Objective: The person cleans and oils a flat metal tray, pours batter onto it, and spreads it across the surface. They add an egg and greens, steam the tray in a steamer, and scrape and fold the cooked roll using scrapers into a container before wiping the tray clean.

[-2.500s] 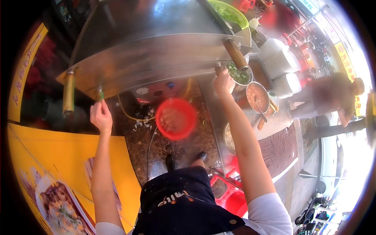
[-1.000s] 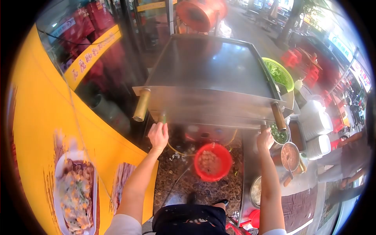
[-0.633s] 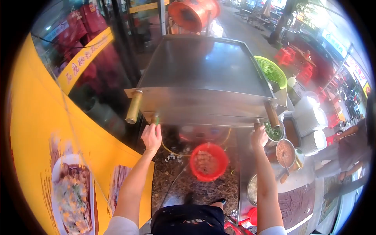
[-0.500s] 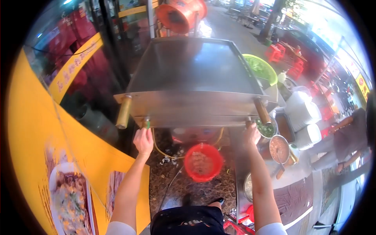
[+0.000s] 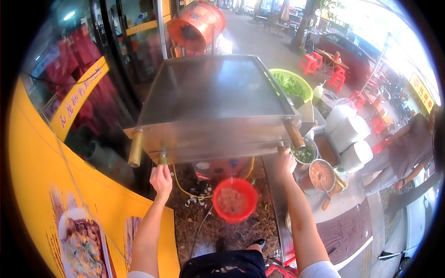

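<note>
8 o'clock: yellow panel (image 5: pixel 116 199); left hand (image 5: pixel 161 180) closed round lower-left handle (image 5: pixel 162 159) | 12: steel cabinet (image 5: pixel 208 99) | 6: red basin (image 5: pixel 235 217) below | 4: right hand (image 5: pixel 286 162) gripping lower-right handle (image 5: pixel 282 149), greens bowl (image 5: pixel 303 154) crowding beside it, then sauce pot (image 5: pixel 321 175)

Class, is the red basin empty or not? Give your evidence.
Not empty: brownish lumps show inside the red basin; what they are, I cannot tell.

Strong daylight enters from two o'clock, where the sky (image 5: pixel 403 46) is quite white; the shop interior (image 5: pixel 74 55) at ten o'clock is dim. The steel cabinet (image 5: pixel 213 90) shows pale glare on top. The lens bends the edges and leaves black corners.
</note>
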Available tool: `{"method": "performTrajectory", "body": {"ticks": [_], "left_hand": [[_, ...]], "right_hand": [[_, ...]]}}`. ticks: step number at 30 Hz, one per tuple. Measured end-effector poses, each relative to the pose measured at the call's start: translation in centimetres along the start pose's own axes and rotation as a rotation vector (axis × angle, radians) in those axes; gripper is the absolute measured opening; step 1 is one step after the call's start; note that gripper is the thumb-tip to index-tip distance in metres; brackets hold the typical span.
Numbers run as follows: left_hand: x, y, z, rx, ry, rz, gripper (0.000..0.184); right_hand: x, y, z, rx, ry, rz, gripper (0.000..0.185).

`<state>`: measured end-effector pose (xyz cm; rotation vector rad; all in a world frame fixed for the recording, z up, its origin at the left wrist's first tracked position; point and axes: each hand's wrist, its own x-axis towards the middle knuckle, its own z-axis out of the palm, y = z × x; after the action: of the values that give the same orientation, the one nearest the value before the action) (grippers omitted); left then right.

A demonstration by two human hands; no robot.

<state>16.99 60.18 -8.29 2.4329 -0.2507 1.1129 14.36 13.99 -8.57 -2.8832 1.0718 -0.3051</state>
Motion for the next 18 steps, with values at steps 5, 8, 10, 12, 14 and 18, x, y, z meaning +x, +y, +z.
{"method": "performTrajectory", "body": {"ticks": [5, 8, 10, 12, 14, 18], "left_hand": [[-0.05, -0.07, -0.07, 0.0, -0.002, 0.003, 0.02], [0.08, 0.13, -0.17, -0.005, 0.0, 0.003, 0.02], [0.12, 0.26, -0.25, -0.007, 0.002, 0.008, 0.02], [0.12, 0.23, -0.29, -0.003, 0.003, 0.017, 0.02], [0.1, 0.2, -0.3, 0.008, -0.004, 0.016, 0.02], [0.14, 0.3, -0.29, 0.019, 0.001, 0.011, 0.021]], "right_hand": [[-0.27, 0.09, -0.14, -0.013, 0.037, -0.032, 0.02], [-0.24, -0.03, -0.18, -0.01, 0.043, -0.031, 0.02], [-0.18, -0.02, -0.06, -0.008, 0.039, -0.023, 0.021], [-0.12, 0.01, 0.03, -0.006, 0.037, -0.022, 0.021], [-0.15, 0.06, 0.11, -0.019, 0.049, -0.027, 0.02], [-0.27, 0.09, -0.02, -0.027, 0.063, -0.044, 0.018]]}}
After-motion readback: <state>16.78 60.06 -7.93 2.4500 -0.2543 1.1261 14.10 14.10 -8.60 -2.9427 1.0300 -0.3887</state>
